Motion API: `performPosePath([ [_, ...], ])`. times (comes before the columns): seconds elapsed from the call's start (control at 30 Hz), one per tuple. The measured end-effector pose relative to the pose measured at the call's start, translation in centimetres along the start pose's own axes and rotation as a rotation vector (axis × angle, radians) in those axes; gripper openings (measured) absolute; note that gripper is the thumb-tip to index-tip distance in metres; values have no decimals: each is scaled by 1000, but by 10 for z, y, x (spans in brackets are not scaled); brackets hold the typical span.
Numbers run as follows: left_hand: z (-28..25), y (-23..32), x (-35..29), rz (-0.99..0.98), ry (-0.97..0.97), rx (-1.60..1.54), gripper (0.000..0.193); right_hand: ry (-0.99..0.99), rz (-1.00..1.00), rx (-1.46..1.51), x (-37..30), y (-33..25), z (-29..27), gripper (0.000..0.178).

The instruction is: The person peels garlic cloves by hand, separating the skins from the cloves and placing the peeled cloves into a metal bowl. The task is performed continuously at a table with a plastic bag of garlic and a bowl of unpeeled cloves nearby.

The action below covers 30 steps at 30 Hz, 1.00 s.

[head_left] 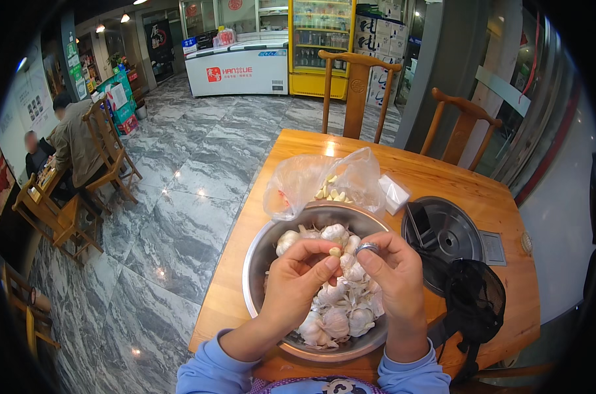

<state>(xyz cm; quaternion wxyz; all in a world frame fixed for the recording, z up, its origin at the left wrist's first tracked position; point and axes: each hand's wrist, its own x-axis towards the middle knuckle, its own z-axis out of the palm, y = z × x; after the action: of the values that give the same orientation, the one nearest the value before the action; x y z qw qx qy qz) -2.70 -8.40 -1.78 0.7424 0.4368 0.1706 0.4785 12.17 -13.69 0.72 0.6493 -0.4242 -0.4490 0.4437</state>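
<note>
My left hand [300, 281] pinches a garlic clove [335, 252] between thumb and fingertips, over a wide steel bowl [250, 262]. Close beside it, my right hand [395, 268] is closed, with a small silvery metal piece [368, 247] at its thumb and forefinger. Whether that piece is worn on a finger or held, I cannot tell. Whole garlic bulbs [335, 322] and loose papery skins fill much of the bowl below both hands. Just beyond the rim, pale peeled cloves [331, 192] lie in a clear plastic bag [290, 187].
Right of the bowl, a round dark metal pan [465, 226] is set in the wooden table [245, 230], with a black mesh cap [475, 295] nearer me. A white tissue pack [394, 194] lies by the bag. Wooden chairs [355, 92] stand behind; two people sit far left.
</note>
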Motion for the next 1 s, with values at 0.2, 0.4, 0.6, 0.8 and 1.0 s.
performPosePath([
  [0.2,7,-2,-2,269,-62,283,21,-139,-89,139,-1,-2,2,12],
  [0.4,12,7,-7,516,-30,823,24,-184,-140,113,0,-1,0,10],
  [0.6,13,12,-9,674,-17,1025,37,-190,-179,-25,-1,0,-3,13],
  [0.8,11,8,-9,669,-52,975,36,-119,-112,35,-2,-1,1,14],
  [1.0,10,9,-7,659,-27,993,39,-109,-39,115,-2,-1,1,14],
])
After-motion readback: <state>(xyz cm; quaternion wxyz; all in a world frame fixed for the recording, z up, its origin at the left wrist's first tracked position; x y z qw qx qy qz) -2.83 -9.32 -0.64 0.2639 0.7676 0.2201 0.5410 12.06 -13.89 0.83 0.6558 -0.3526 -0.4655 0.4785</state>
